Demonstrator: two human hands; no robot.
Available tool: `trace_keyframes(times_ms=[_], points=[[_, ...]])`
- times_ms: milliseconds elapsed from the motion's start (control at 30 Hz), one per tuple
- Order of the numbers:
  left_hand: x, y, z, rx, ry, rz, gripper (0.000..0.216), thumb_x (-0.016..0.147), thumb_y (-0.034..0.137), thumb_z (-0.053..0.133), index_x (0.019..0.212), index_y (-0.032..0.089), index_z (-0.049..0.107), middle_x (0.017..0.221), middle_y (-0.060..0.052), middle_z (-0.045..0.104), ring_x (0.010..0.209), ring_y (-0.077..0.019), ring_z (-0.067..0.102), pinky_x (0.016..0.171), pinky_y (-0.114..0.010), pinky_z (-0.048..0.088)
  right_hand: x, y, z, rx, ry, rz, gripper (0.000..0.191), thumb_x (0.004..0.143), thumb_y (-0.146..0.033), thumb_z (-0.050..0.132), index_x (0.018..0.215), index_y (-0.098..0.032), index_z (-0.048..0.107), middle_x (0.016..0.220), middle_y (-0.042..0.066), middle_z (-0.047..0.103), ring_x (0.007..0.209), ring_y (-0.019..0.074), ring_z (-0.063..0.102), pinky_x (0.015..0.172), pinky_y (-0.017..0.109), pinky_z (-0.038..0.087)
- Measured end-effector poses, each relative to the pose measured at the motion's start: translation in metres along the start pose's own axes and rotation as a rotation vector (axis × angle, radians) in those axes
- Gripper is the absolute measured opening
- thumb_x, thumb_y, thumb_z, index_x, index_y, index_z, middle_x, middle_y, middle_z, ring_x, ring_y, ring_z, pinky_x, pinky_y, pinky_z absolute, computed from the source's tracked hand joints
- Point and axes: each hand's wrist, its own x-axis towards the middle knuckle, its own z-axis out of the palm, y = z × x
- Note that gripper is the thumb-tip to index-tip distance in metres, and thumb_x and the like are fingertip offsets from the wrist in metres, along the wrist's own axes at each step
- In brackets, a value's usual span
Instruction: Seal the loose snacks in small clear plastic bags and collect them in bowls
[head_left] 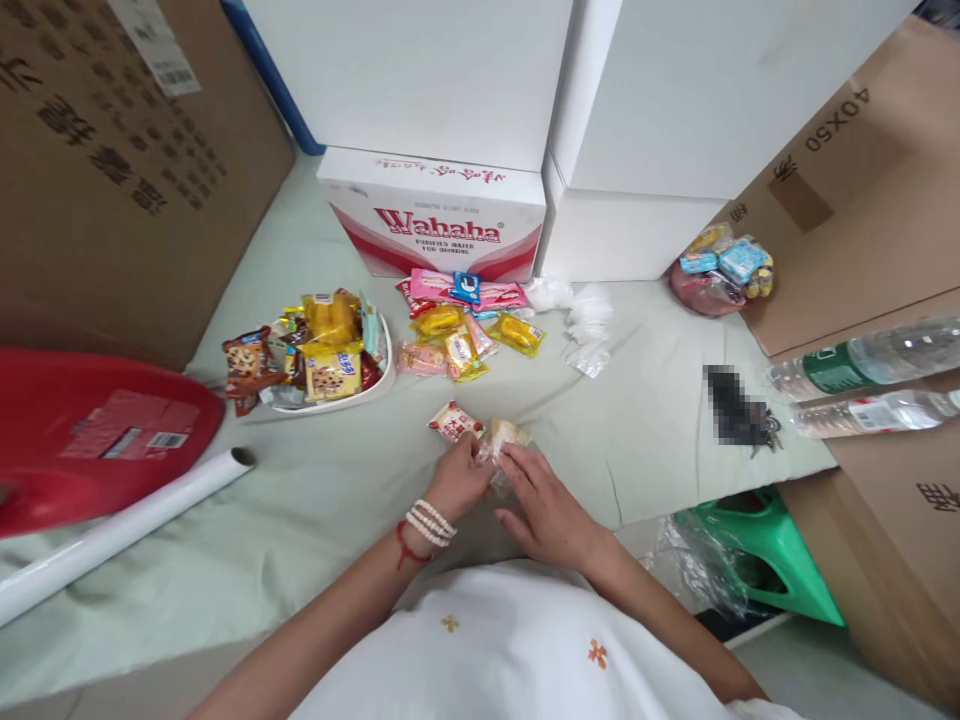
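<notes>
Near the table's front edge, my left hand [463,474] pinches one side of a small clear plastic bag [510,434] with something pale yellow inside. From the other side my right hand [553,505] has its fingertips closed on the same bag, thumb held lower. What exactly lies in the bag is hard to make out. Just beyond my left hand lies a white and red snack packet [453,421]. Farther off is a loose pile of wrapped snacks [465,355], with crumpled clear plastic bags [589,318] to its right.
At left stands a white basket [352,400] heaped with snacks, near a white tube [127,535] and a red plastic object [105,440]. A Wahaha carton [450,225] is behind. Rightward are a snack-filled bowl [705,292], keys [765,435], water bottles [870,362] and a green stool [780,550].
</notes>
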Motion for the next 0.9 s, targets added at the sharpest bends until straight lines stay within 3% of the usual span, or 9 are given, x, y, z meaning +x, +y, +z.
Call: trace_keyframes(times_ms=[133, 300, 367, 433, 533, 600, 667, 800, 900], points=[[-0.011, 0.005, -0.003, -0.340, -0.274, 0.126, 0.015, 0.070, 0.024, 0.054, 0.084, 0.020, 0.055, 0.074, 0.001, 0.061, 0.067, -0.0164, 0.057, 0.060, -0.028, 0.048, -0.005, 0.010, 0.000, -0.041, 0.100, 0.076, 0.085, 0.096, -0.024, 0.062, 0.166, -0.024, 0.015, 0.153, 0.022, 0.044, 0.139, 0.0362, 0.042, 0.111, 0.063, 0.044], [-0.021, 0.024, -0.010, -0.440, -0.329, 0.213, 0.023, 0.069, 0.024, 0.052, 0.088, 0.019, 0.066, 0.085, -0.004, 0.070, 0.075, -0.0182, 0.060, 0.064, -0.029, 0.049, -0.010, 0.032, -0.018, 0.053, 0.098, 0.111, 0.065, 0.101, -0.016, 0.047, 0.162, -0.032, 0.030, 0.148, 0.014, 0.053, 0.135, 0.0289, 0.051, 0.111, 0.057, 0.047], [-0.021, 0.028, -0.014, -0.438, -0.335, 0.232, 0.030, 0.074, 0.028, 0.055, 0.100, 0.019, 0.069, 0.098, -0.007, 0.073, 0.077, -0.0180, 0.061, 0.064, -0.029, 0.050, -0.015, 0.045, -0.032, 0.116, 0.144, 0.224, 0.053, 0.103, -0.022, 0.045, 0.155, -0.030, 0.041, 0.145, 0.013, 0.058, 0.133, 0.0269, 0.055, 0.111, 0.053, 0.048], [-0.021, 0.025, -0.019, -0.375, -0.268, 0.231, 0.030, 0.079, 0.033, 0.057, 0.103, 0.020, 0.070, 0.101, -0.007, 0.073, 0.074, -0.0169, 0.060, 0.064, -0.029, 0.050, -0.020, 0.068, -0.054, 0.195, 0.284, 0.438, 0.047, 0.102, -0.032, 0.052, 0.148, -0.027, 0.048, 0.138, 0.013, 0.064, 0.127, 0.0263, 0.061, 0.108, 0.049, 0.051], [-0.024, 0.005, -0.031, -0.152, -0.032, 0.222, 0.027, 0.086, 0.041, 0.056, 0.098, 0.020, 0.069, 0.080, -0.002, 0.069, 0.063, -0.0158, 0.057, 0.060, -0.028, 0.049, -0.026, 0.124, -0.108, 0.358, 0.712, 0.722, 0.056, 0.089, -0.040, 0.071, 0.138, -0.024, 0.049, 0.119, 0.010, 0.071, 0.107, 0.0238, 0.071, 0.095, 0.044, 0.059], [-0.031, -0.018, -0.044, 0.044, 0.155, 0.249, 0.027, 0.089, 0.044, 0.055, 0.096, 0.022, 0.068, 0.071, 0.000, 0.066, 0.059, -0.0166, 0.057, 0.059, -0.029, 0.049, -0.028, 0.172, -0.158, 0.451, 1.044, 0.768, 0.047, 0.082, -0.037, 0.074, 0.123, -0.023, 0.053, 0.114, 0.007, 0.071, 0.099, 0.0211, 0.073, 0.086, 0.040, 0.061], [-0.043, -0.046, -0.057, 0.192, 0.298, 0.290, 0.026, 0.091, 0.045, 0.054, 0.095, 0.024, 0.068, 0.082, -0.001, 0.071, 0.065, -0.0182, 0.064, 0.063, -0.030, 0.052, -0.030, 0.218, -0.214, 0.428, 1.265, 0.852, 0.033, 0.080, -0.025, 0.071, 0.108, -0.021, 0.056, 0.113, 0.008, 0.071, 0.092, 0.0186, 0.073, 0.079, 0.036, 0.060], [-0.072, -0.096, -0.074, 0.385, 0.411, 0.325, 0.018, 0.092, 0.041, 0.055, 0.097, 0.028, 0.066, 0.087, 0.000, 0.075, 0.070, -0.0203, 0.071, 0.062, -0.030, 0.055, -0.028, 0.286, -0.314, 0.235, 1.386, 0.996, 0.005, 0.084, -0.014, 0.050, 0.082, -0.016, 0.054, 0.119, 0.021, 0.068, 0.093, 0.0200, 0.073, 0.069, 0.035, 0.051], [-0.085, -0.120, -0.073, 0.451, 0.462, 0.392, 0.015, 0.090, 0.037, 0.056, 0.099, 0.032, 0.066, 0.091, 0.000, 0.076, 0.078, -0.0237, 0.074, 0.070, -0.035, 0.060, -0.018, 0.322, -0.364, 0.057, 1.343, 1.027, 0.023, 0.088, -0.018, 0.037, 0.069, -0.016, 0.050, 0.108, 0.024, 0.069, 0.078, 0.0189, 0.073, 0.060, 0.038, 0.045]])
